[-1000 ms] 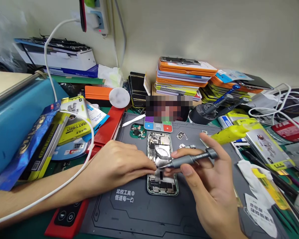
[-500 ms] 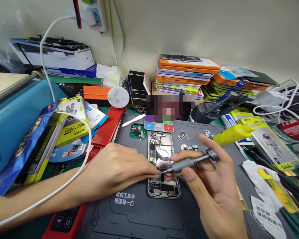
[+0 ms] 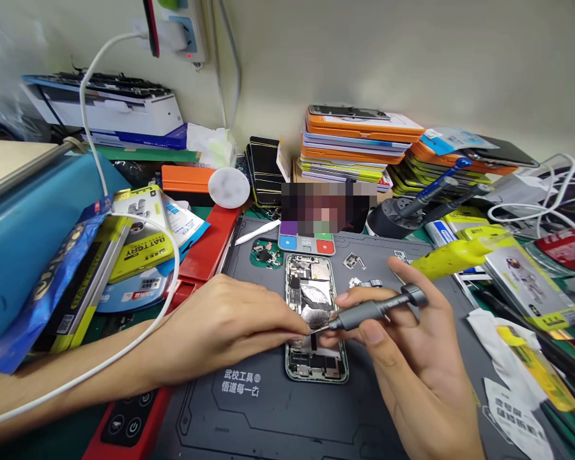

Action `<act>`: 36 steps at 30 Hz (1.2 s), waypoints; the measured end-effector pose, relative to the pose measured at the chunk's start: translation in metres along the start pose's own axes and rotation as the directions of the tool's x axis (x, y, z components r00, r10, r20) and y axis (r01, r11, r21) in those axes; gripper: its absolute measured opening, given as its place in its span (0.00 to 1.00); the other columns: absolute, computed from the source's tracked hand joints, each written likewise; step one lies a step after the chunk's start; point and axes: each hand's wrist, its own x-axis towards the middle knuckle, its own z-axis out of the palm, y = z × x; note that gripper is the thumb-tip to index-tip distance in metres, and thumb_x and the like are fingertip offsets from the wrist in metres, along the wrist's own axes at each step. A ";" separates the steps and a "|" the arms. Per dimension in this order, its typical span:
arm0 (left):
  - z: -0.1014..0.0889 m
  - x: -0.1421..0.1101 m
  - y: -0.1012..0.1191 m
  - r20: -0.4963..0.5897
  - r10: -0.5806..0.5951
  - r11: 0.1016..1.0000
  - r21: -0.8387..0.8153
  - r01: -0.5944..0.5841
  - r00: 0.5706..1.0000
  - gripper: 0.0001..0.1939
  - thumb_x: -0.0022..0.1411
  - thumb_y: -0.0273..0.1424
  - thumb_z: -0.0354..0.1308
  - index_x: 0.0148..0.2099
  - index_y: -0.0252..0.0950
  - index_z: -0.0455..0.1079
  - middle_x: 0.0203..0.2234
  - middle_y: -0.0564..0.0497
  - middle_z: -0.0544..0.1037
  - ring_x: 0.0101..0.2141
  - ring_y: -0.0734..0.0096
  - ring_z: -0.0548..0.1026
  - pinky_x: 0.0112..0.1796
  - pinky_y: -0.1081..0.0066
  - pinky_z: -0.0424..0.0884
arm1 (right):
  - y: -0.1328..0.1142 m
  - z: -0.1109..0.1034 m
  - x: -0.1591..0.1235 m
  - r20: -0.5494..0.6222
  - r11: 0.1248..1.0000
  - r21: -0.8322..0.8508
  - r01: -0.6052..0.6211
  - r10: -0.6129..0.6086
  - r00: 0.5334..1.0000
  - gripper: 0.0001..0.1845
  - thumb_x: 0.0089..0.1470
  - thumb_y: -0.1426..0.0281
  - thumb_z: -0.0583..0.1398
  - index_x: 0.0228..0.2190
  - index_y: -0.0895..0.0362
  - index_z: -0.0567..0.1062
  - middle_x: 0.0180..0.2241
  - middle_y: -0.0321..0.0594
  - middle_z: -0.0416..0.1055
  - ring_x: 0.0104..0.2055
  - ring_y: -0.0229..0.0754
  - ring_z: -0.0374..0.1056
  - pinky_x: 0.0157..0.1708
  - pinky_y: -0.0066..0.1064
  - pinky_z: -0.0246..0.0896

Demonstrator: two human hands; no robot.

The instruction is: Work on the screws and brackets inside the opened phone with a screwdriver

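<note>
An opened phone (image 3: 316, 358) lies face down on a dark grey work mat (image 3: 268, 415), its inner parts showing. My right hand (image 3: 412, 370) is closed round a grey screwdriver (image 3: 374, 310), whose tip sits over the middle of the phone. My left hand (image 3: 225, 332) rests on the mat at the phone's left edge. Its fingertips are pinched together right at the screwdriver tip, and what they hold is too small to see.
Small loose parts (image 3: 361, 271) and a green parts dish (image 3: 264, 253) lie on the mat's far end. A yellow tool (image 3: 450, 255), stacked orange and yellow boxes (image 3: 359, 144), battery packs (image 3: 144, 239), a blue case (image 3: 23, 230) and a white cable (image 3: 138, 345) crowd around.
The view has shifted slightly. Both hands stay at the phone's middle, with the screwdriver tip and left fingertips a little closer together.
</note>
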 end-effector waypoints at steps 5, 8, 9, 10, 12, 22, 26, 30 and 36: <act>0.002 -0.001 -0.004 -0.018 -0.019 0.996 -0.086 0.018 1.000 0.08 0.77 0.26 0.60 0.52 0.35 0.80 0.41 0.50 0.87 0.41 0.70 0.85 0.43 0.76 0.76 | -0.002 0.000 0.000 0.021 0.999 0.027 -0.033 0.032 0.999 0.26 0.72 0.71 0.58 0.66 0.42 0.63 0.46 0.39 0.80 0.35 0.39 0.84 0.40 0.31 0.85; 0.002 -0.001 -0.004 -0.020 -0.030 0.994 -0.110 0.028 0.999 0.07 0.76 0.27 0.61 0.52 0.36 0.80 0.40 0.51 0.87 0.40 0.71 0.85 0.42 0.77 0.76 | -0.003 0.000 -0.002 0.023 0.999 0.027 -0.045 0.044 0.999 0.26 0.72 0.72 0.57 0.65 0.42 0.63 0.46 0.39 0.80 0.35 0.40 0.84 0.40 0.32 0.85; 0.002 -0.002 -0.004 -0.021 -0.034 0.994 -0.105 0.032 0.999 0.07 0.76 0.27 0.62 0.52 0.37 0.80 0.40 0.51 0.87 0.39 0.71 0.85 0.42 0.77 0.76 | -0.003 0.000 -0.003 0.022 0.999 0.024 -0.037 0.036 0.999 0.26 0.72 0.72 0.57 0.65 0.42 0.63 0.46 0.39 0.80 0.35 0.40 0.84 0.40 0.32 0.85; 0.002 -0.002 -0.004 -0.023 -0.035 0.994 -0.100 0.033 0.999 0.07 0.76 0.27 0.62 0.52 0.37 0.80 0.40 0.51 0.87 0.39 0.71 0.85 0.42 0.77 0.76 | -0.003 0.000 -0.003 0.021 1.000 0.017 -0.026 0.026 0.999 0.25 0.72 0.72 0.57 0.65 0.42 0.63 0.46 0.39 0.80 0.35 0.40 0.84 0.39 0.32 0.85; 0.003 -0.002 -0.003 -0.027 -0.037 0.995 -0.091 0.035 0.999 0.07 0.76 0.28 0.62 0.52 0.38 0.80 0.40 0.51 0.87 0.39 0.71 0.85 0.42 0.76 0.77 | -0.002 0.000 -0.005 0.019 1.000 -0.006 -0.003 0.003 1.000 0.25 0.72 0.72 0.57 0.65 0.42 0.63 0.46 0.39 0.80 0.35 0.41 0.84 0.39 0.33 0.85; 0.004 -0.001 -0.003 -0.084 -0.075 0.992 -0.111 0.066 0.994 0.07 0.74 0.24 0.64 0.51 0.35 0.81 0.42 0.53 0.88 0.41 0.75 0.86 0.43 0.82 0.75 | -0.001 0.001 -0.003 -0.005 0.998 -0.037 0.049 -0.049 0.999 0.25 0.71 0.73 0.58 0.65 0.44 0.63 0.47 0.40 0.80 0.36 0.42 0.85 0.42 0.33 0.85; 0.002 -0.001 -0.002 -0.094 -0.097 0.986 -0.143 0.083 0.991 0.08 0.73 0.23 0.64 0.51 0.34 0.82 0.43 0.52 0.88 0.42 0.76 0.86 0.46 0.84 0.75 | -0.002 0.001 -0.003 0.001 0.998 -0.031 0.047 -0.047 0.999 0.24 0.71 0.73 0.59 0.64 0.43 0.64 0.47 0.39 0.81 0.35 0.41 0.85 0.41 0.32 0.86; 0.001 0.000 -0.001 -0.081 -0.119 0.979 -0.176 0.103 0.990 0.09 0.72 0.21 0.65 0.51 0.35 0.82 0.42 0.53 0.89 0.42 0.78 0.86 0.46 0.87 0.75 | -0.002 0.001 -0.005 0.014 0.999 -0.015 0.033 -0.033 0.999 0.24 0.71 0.73 0.58 0.63 0.43 0.64 0.47 0.40 0.81 0.35 0.42 0.86 0.41 0.33 0.86; 0.000 0.002 0.000 -0.057 -0.117 0.973 -0.209 0.103 0.991 0.08 0.71 0.20 0.65 0.49 0.33 0.83 0.41 0.51 0.89 0.40 0.77 0.86 0.44 0.86 0.75 | -0.002 0.000 -0.004 0.011 1.000 0.018 -0.012 0.011 1.000 0.24 0.71 0.72 0.60 0.63 0.41 0.65 0.47 0.39 0.81 0.34 0.43 0.86 0.40 0.33 0.86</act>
